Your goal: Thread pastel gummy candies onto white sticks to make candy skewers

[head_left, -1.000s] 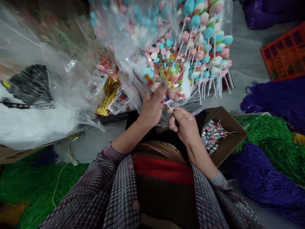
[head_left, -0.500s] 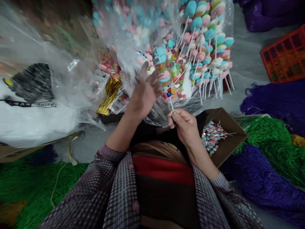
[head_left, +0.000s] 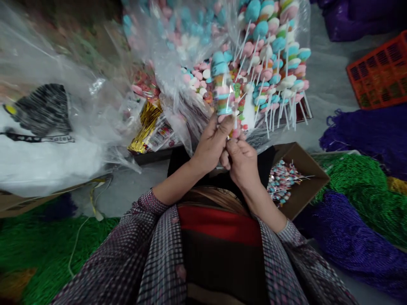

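Observation:
A marshmallow candy skewer [head_left: 221, 87] in a clear wrapper stands upright in front of me, blue at the top with pink, white and orange pieces below. My left hand [head_left: 212, 142] is closed round its lower part, thumb across the wrapper. Just beneath, my right hand [head_left: 243, 161] pinches the bottom end, where the stick and wrapper edge are mostly hidden by my fingers. The two hands touch. Behind the skewer lie loose pink, white and blue candies [head_left: 200, 76]. More candy skewers [head_left: 281, 76] with white sticks are heaped to the right.
A cardboard box [head_left: 307, 186] of wrapped candy sticks stands at my right, beside green strands [head_left: 359, 182] and purple strands [head_left: 343, 241]. Gold foil wrappers [head_left: 144, 131] and a large plastic bag [head_left: 104, 106] lie left. An orange crate [head_left: 381, 72] sits far right.
My left hand has come down and right from its raised, open position and closed on the skewer's lower part. The right hand keeps its pinch at the bottom, shifted slightly.

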`<state>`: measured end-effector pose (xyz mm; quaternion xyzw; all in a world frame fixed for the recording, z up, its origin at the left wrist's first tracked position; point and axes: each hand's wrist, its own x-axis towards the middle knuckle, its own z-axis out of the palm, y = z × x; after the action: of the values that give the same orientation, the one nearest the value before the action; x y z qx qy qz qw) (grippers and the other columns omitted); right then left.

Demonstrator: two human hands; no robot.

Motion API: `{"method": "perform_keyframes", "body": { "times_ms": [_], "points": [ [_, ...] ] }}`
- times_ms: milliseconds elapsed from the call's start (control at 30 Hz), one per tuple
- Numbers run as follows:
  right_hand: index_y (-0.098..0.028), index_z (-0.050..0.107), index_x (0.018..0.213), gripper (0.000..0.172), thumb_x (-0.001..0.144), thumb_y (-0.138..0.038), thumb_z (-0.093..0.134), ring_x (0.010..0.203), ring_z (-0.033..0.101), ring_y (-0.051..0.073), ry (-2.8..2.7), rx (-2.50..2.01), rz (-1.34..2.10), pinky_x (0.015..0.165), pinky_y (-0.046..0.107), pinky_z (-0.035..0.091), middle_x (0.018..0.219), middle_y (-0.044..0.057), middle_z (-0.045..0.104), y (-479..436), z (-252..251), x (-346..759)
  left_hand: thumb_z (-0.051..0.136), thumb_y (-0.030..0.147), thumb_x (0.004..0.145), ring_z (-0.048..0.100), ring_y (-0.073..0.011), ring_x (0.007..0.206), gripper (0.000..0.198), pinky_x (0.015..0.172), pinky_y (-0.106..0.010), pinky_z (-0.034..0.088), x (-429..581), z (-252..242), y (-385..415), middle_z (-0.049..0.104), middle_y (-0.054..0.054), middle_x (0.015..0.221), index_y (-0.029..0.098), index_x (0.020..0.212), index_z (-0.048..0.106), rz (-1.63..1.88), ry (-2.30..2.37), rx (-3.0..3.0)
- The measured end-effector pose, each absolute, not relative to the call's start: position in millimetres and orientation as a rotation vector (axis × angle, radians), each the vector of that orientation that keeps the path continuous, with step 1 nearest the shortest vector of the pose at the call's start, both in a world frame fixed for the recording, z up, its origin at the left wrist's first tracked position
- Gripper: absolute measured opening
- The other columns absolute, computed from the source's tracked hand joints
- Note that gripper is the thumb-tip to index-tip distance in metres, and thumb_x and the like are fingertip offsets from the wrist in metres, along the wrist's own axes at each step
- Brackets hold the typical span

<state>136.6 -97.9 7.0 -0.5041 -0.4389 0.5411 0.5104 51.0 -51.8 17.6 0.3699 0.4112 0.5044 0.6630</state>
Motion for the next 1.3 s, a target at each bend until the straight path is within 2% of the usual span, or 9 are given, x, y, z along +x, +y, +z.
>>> {"method": "perform_keyframes", "body": {
  "times_ms": [133,267,367,567,667,800,967,1133,1300],
  "points": [
    [-0.023,0.061,0.078,0.042,0.087,-0.064,0.067,0.036,0.038,0.007,-0.880,-1.062,1.556,0.040,0.022,0.033,0.045,-0.010,0.049,-92.0,7.4,140.7,0.045,0.060,0.101,0.064,-0.0089,0.061,0.044,0.059,-0.023,0.054,43.1,10.4,-52.6,0.071,0.001,0.082,0.025,0.122,0.062,1.034,0.968,0.990],
    [-0.024,0.068,0.092,0.030,0.087,-0.053,0.073,0.048,0.051,0.007,-0.982,-1.147,1.301,0.050,0.022,0.042,0.061,-0.007,0.065,-93.9,7.3,150.4,0.045,0.067,0.097,0.062,-0.0124,0.067,0.051,0.065,-0.027,0.050,26.5,6.4,-43.0,0.068,0.000,0.077,0.022,0.096,0.068,1.079,1.043,1.385],
    [-0.024,0.067,0.091,0.027,0.094,-0.051,0.066,0.046,0.050,0.008,-1.088,-1.224,1.167,0.049,0.023,0.041,0.059,-0.007,0.064,-96.3,8.6,151.4,0.041,0.069,0.097,0.063,-0.0182,0.077,0.055,0.076,-0.033,0.050,18.3,2.6,-37.5,0.064,-0.003,0.074,0.022,0.076,0.060,1.123,1.133,1.720],
    [-0.025,0.064,0.088,0.034,0.099,-0.056,0.055,0.051,0.049,0.011,-1.289,-1.386,0.885,0.055,0.028,0.041,0.057,-0.006,0.053,-95.4,8.7,143.6,0.045,0.069,0.094,0.063,-0.0271,0.096,0.051,0.095,-0.042,0.046,12.7,6.2,-40.2,0.064,-0.009,0.082,0.022,0.079,0.058,1.094,1.128,1.934],
    [-0.025,0.064,0.088,0.035,0.098,-0.057,0.054,0.050,0.047,0.011,-1.284,-1.366,0.972,0.055,0.027,0.040,0.056,-0.007,0.051,-95.0,6.4,145.1,0.049,0.071,0.092,0.064,-0.0225,0.089,0.051,0.091,-0.038,0.049,4.9,11.5,-43.7,0.065,-0.006,0.082,0.023,0.078,0.058,1.125,1.053,1.683],
    [-0.024,0.063,0.087,0.034,0.098,-0.056,0.057,0.047,0.043,0.009,-1.218,-1.293,1.098,0.053,0.025,0.038,0.054,-0.008,0.051,-98.0,1.2,144.3,0.049,0.075,0.091,0.068,-0.0203,0.092,0.051,0.082,-0.034,0.053,-1.4,15.6,-39.5,0.068,-0.005,0.092,0.026,0.096,0.063,1.216,0.939,1.118],
    [-0.023,0.064,0.087,0.032,0.098,-0.052,0.058,0.046,0.041,0.007,-1.221,-1.236,1.163,0.052,0.023,0.037,0.054,-0.008,0.053,-102.4,-1.5,137.9,0.067,0.061,0.088,0.069,-0.0195,0.083,0.042,0.062,-0.028,0.051,11.1,26.0,-33.4,0.068,-0.003,0.082,0.025,0.108,0.066,1.040,0.774,0.917],
    [-0.023,0.065,0.085,0.036,0.096,-0.057,0.059,0.045,0.040,0.008,-1.177,-1.232,1.167,0.050,0.024,0.037,0.054,-0.008,0.052,-103.5,-7.8,129.0,0.074,0.052,0.086,0.059,-0.0109,0.059,0.041,0.055,-0.021,0.048,23.5,29.3,-46.3,0.052,0.006,0.057,0.023,0.114,0.067,0.991,0.776,0.795],
    [-0.023,0.066,0.081,0.036,0.095,-0.056,0.061,0.044,0.042,0.008,-1.153,-1.200,1.249,0.047,0.023,0.037,0.053,-0.008,0.052,-100.4,-6.3,130.3,0.071,0.060,0.086,0.047,-0.0074,0.044,0.047,0.044,-0.020,0.042,17.0,14.8,-53.7,0.049,0.008,0.056,0.023,0.114,0.069,0.932,0.713,0.779]
  ]
}}
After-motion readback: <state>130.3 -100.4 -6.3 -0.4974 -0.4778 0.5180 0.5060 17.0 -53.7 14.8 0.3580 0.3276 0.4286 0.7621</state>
